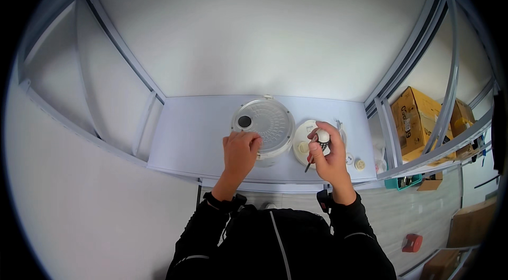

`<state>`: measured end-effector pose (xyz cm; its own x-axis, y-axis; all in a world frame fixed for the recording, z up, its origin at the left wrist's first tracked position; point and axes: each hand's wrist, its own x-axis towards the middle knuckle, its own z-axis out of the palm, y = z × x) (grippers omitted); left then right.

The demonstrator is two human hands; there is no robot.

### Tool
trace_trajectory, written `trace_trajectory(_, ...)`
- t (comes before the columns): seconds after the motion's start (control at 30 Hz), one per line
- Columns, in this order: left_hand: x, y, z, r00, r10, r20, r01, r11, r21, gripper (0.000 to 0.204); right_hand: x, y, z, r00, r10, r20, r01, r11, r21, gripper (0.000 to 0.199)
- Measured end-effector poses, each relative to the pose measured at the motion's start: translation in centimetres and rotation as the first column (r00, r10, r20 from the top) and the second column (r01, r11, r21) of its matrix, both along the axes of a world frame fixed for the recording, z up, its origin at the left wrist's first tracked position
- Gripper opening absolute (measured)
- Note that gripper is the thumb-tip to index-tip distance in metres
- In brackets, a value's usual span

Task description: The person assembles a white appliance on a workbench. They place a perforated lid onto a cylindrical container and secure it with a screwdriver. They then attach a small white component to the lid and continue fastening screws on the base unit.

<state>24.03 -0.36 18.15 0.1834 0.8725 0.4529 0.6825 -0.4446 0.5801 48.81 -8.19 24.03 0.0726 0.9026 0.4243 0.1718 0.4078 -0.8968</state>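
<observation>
A round silver metal lid (272,124) with a pale rim lies on the table, a dark round spot (244,122) at its upper left. My left hand (242,154) is over the lid's lower-left edge, fingers curled together; what they hold, if anything, is hidden. To the right, my right hand (331,159) is closed around a slim tool (308,165) with a white rounded end, a black patterned section and a thin dark shaft pointing down. Its exact kind is unclear. Partly under that hand is a round white plastic cover (299,158) with a cream disc (303,147).
Two small round parts, one white (349,159) and one cream (360,164), lie at the right of the white table (182,137). Grey frame posts (390,140) stand at both sides. Beyond the right one are cardboard boxes (415,121), a teal bin (394,183) and a red object (412,243).
</observation>
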Motion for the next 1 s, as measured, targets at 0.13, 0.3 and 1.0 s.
trace_trajectory(0.13,-0.2,-0.5,-0.6,0.960,-0.144,0.239,0.145,0.989,0.015,0.009,0.2,1.2,-0.9,0.994,-0.026,-0.110,0.052,0.970,0.238,0.051)
trace_trajectory(0.3,0.0,-2.1,0.8,0.939,-0.294,0.181,0.264,0.949,0.171,0.013,0.2,1.5,0.4,0.964,-0.018,-0.266,0.110,0.936,0.334,0.052)
trace_trajectory(1.0,1.5,-3.1,1.6,0.863,-0.380,0.334,0.289,0.912,0.291,0.019,0.8,1.9,0.8,0.956,0.048,-0.291,0.048,0.948,0.313,0.052)
